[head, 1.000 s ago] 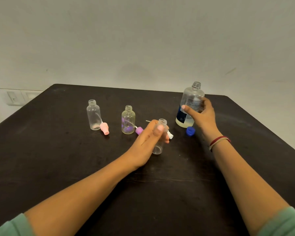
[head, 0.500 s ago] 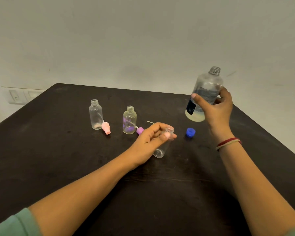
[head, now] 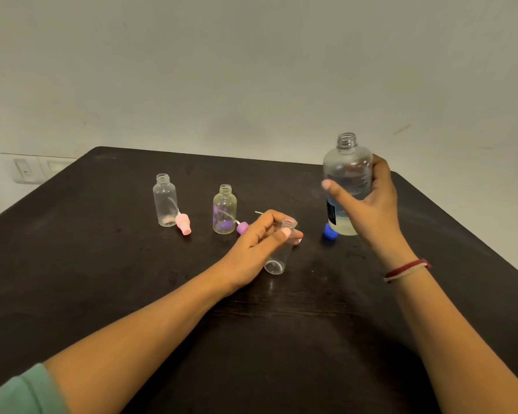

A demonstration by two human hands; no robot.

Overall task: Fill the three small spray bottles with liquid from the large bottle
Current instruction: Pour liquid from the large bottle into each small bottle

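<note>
My right hand [head: 371,207] grips the large clear bottle [head: 346,174], open-necked and upright, lifted above the table with a little pale liquid at its bottom. My left hand [head: 257,243] holds a small clear bottle [head: 278,258] tilted off the table, its open neck pointing up and away. Two more small open bottles stand at the back: a clear one [head: 165,201] and a yellowish one [head: 224,210]. A pink spray cap [head: 183,224] and a purple spray cap [head: 242,228] lie beside them. The blue cap [head: 329,231] lies under the large bottle.
The dark table [head: 102,279] ends at a pale wall behind. A wall switch plate [head: 36,168] sits at the far left. A white spray cap [head: 297,241] peeks out behind my left hand's fingers.
My right hand has lifted the large bottle off the table, swung it up to the right, then brought it back left and lower. My left hand has tilted the small bottle.
</note>
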